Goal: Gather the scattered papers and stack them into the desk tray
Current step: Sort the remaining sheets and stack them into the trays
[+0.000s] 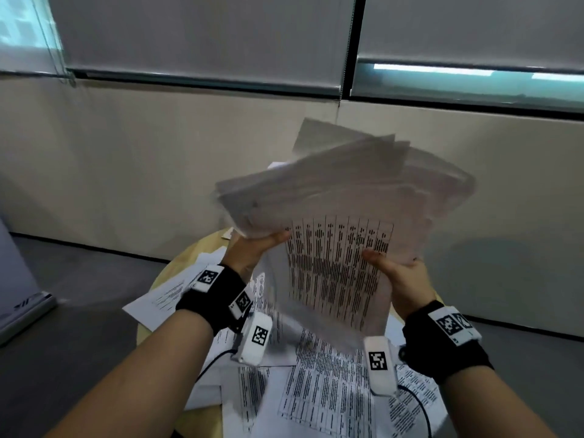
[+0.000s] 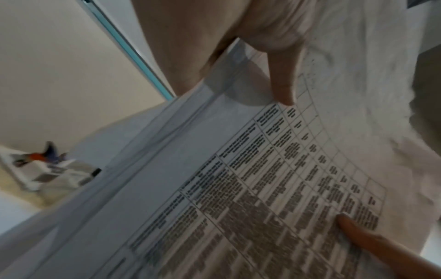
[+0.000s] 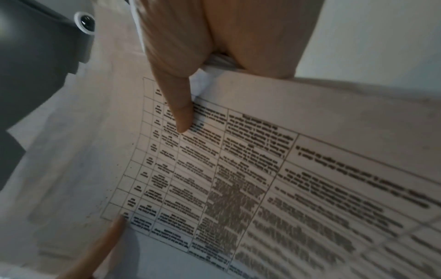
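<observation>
My left hand (image 1: 252, 248) and right hand (image 1: 401, 276) both grip a ragged bundle (image 1: 341, 197). More loose sheets (image 1: 319, 396) litter the table (image 1: 202, 418) (no tray visible), so I judge gathering partly done.

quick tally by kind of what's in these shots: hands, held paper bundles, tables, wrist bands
hands: 2, left hand and right hand
held paper bundle: 1, gripped by both hands
round table: 1, with loose sheets too overlapped to count
black wrist bands: 2
total: 6

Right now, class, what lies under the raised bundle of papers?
Loose printed sheets scattered on a round wooden table. The bundle and both hands hide the table's middle.
</observation>
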The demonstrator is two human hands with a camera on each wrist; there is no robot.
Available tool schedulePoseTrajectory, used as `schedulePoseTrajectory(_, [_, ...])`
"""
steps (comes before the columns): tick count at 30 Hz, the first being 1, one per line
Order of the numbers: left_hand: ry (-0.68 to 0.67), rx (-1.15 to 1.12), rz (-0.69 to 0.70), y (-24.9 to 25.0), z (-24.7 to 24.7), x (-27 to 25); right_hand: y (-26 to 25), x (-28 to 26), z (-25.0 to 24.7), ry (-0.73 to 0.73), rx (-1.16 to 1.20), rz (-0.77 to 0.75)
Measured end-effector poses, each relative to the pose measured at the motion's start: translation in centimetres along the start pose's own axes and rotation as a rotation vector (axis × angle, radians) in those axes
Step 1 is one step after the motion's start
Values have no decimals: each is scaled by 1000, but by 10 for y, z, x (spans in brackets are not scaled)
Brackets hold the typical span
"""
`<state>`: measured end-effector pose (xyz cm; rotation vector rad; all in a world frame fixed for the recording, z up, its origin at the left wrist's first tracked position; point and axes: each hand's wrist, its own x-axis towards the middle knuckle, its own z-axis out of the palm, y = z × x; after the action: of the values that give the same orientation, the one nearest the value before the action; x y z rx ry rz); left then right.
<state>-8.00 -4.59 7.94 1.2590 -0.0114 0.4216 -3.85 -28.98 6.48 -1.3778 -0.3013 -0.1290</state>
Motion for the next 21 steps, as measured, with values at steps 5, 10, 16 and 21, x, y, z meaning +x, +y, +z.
schedulePoseTrajectory(5, [-80,-5,53,7,-2,4,3,5,-1,-6,89,17])
schedulePoseTrajectory(10, [-46,36,-89,-34,-26,1,31,-9,-14,-21,-17,73])
schedulePoseTrajectory(16, [-53,161,-183,-57,-21,-7,55,-17,-12,-22,-36,137])
schedulePoseTrajectory(21, [-152,171,-130,-45,-25,-3,27,-7,-10,-62,10,29])
